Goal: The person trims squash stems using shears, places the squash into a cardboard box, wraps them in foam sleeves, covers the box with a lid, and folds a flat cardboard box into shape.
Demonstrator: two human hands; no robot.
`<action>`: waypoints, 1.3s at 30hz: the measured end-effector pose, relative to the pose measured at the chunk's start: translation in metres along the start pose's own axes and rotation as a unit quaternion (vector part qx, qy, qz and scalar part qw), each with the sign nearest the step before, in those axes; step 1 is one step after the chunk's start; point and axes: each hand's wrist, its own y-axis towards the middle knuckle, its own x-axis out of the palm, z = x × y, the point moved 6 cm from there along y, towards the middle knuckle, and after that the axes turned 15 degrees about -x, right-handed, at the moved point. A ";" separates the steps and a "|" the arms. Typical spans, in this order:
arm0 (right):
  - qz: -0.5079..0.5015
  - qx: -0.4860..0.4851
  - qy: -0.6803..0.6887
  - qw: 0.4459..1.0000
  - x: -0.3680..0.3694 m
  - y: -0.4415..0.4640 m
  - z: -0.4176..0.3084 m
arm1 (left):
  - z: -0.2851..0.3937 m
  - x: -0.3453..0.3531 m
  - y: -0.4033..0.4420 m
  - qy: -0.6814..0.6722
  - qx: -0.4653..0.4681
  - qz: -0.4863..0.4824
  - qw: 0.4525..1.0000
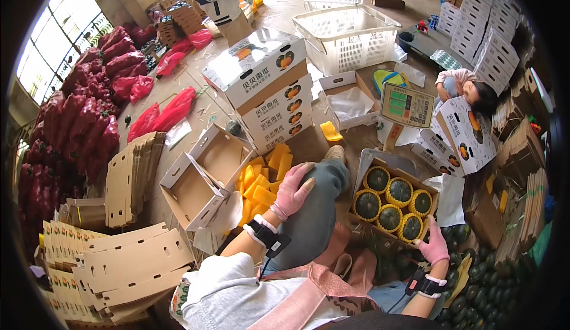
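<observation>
Nearest to the camera are my light grey shirt (pixel 228 282) and the wide pink fabric strap (pixel 297 294) tied over it. My left hand (pixel 292 193), in a pink glove, is resting on my knee in blue-grey trousers (pixel 314 202); its fingers lie together, the thumb a little apart, and they grip nothing. My right hand (pixel 434 245), gloved in pink too, is at the near right corner of the open brown cardboard box (pixel 435 202). Its thumb and fingers are apart, touching this corner; how firmly they press, I cannot tell. Inside the box sit six round dark green squashes (pixel 390 218), each in a yellow foam net. Behind the box stands the scale display (pixel 407 105) with green screens. Loose dark green squashes (pixel 475 291) lie beside my right arm. Left of my knee is a pile of yellow foam nets (pixel 259 190), near two open cartons (pixel 193 196).
</observation>
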 end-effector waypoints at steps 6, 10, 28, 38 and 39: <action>-0.004 0.017 -0.010 1.000 0.000 -0.003 0.003 | -0.001 0.002 0.001 -0.012 -0.002 -0.007 1.000; -0.020 0.038 -0.020 0.999 -0.002 -0.002 -0.004 | 0.000 0.002 0.000 -0.006 -0.006 -0.005 1.000; -0.036 0.038 -0.031 0.998 0.006 -0.010 0.000 | -0.004 0.001 0.000 -0.010 -0.014 -0.009 1.000; -0.060 0.053 0.000 0.997 0.007 -0.011 -0.002 | -0.003 0.001 0.001 -0.005 -0.018 -0.012 1.000; -0.067 0.057 0.001 0.996 0.007 -0.012 -0.003 | -0.004 0.002 0.001 -0.006 -0.017 -0.012 1.000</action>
